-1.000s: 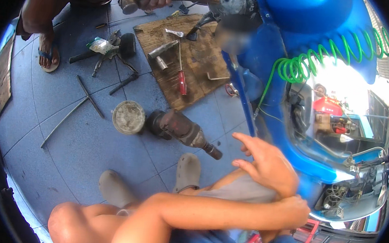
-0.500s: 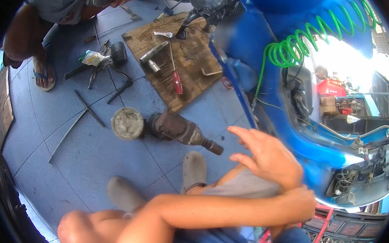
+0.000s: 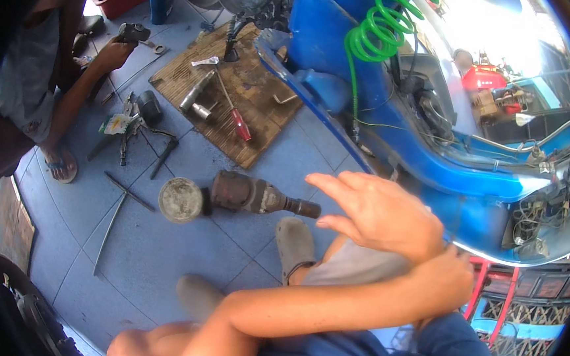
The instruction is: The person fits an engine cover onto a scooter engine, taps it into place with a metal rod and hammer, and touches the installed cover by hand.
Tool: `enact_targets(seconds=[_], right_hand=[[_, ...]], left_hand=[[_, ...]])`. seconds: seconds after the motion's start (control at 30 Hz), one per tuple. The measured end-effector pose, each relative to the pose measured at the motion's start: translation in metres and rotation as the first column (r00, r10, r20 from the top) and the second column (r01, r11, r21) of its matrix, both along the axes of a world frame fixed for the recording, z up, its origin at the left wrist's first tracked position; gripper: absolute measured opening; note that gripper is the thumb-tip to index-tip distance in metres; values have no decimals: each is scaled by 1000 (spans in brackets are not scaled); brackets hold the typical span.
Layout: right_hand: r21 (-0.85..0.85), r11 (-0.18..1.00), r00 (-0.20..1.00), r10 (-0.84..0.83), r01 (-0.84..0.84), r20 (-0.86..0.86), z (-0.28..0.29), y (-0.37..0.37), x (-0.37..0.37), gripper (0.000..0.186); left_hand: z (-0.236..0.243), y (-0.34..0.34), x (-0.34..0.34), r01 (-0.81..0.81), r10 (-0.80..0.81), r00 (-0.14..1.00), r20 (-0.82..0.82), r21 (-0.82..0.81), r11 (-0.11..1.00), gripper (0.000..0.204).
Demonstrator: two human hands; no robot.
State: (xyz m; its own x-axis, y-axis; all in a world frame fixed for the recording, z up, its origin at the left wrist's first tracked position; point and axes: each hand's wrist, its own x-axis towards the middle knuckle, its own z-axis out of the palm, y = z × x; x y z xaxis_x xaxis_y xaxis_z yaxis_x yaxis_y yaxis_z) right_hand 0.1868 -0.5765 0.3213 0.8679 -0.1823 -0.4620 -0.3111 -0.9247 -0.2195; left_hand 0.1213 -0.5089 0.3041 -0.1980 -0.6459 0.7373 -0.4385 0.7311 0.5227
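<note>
My left forearm crosses in front of me. My left hand [image 3: 446, 282] is closed round my right wrist. Above my knee, my right hand [image 3: 384, 218] hangs palm down with fingers stretched out, holding nothing. Nearest to its fingertips on the floor lies a dirty impact wrench [image 3: 251, 194] with a long socket at its end. Beside it stands a round tin [image 3: 181, 199] with a greyish top. Farther off, a wooden board [image 3: 255, 136] carries a red-handled screwdriver [image 3: 241, 124], a T-shaped metal socket tool [image 3: 198, 94] and a hex key [image 3: 285, 99].
At left, another person's hand [image 3: 112, 55] holds a dark tool. Pliers [image 3: 126, 134], a black cup-shaped piece [image 3: 149, 107] and a crossed metal rod [image 3: 111, 222] lie on blue tiles. A blue vehicle body [image 3: 327, 42] with a green coiled hose [image 3: 377, 35] stands at right.
The view has swung, so floor things sit differently in the picture. The other person's hand and tool are lower and farther left. My hands keep the same hold.
</note>
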Motion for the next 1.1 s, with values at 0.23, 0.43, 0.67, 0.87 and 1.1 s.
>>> enact_targets(seconds=[0.23, 0.43, 0.67, 0.87, 1.1], right_hand=[[-17, 998, 993, 70, -68, 92, -4, 2, -2, 56], [-22, 998, 992, 66, -64, 104, 2, 1, -5, 57], [-19, 999, 998, 28, -28, 49, -2, 3, 1, 59], [0, 1000, 999, 24, -24, 42, -4, 2, 6, 58], [25, 1000, 999, 10, -11, 37, -7, 4, 10, 58]], left_hand=[[-5, 4, -4, -36, 35, 999, 9, 9, 999, 26], [0, -1, -24, -33, 33, 999, 24, -18, 999, 25], [-4, -2, -16, -45, 45, 999, -6, -15, 999, 25], [-3, -8, -12, -11, 12, 999, -49, 14, 1000, 24], [-2, -10, -10, -5, 7, 996, -87, 24, 1000, 23]])
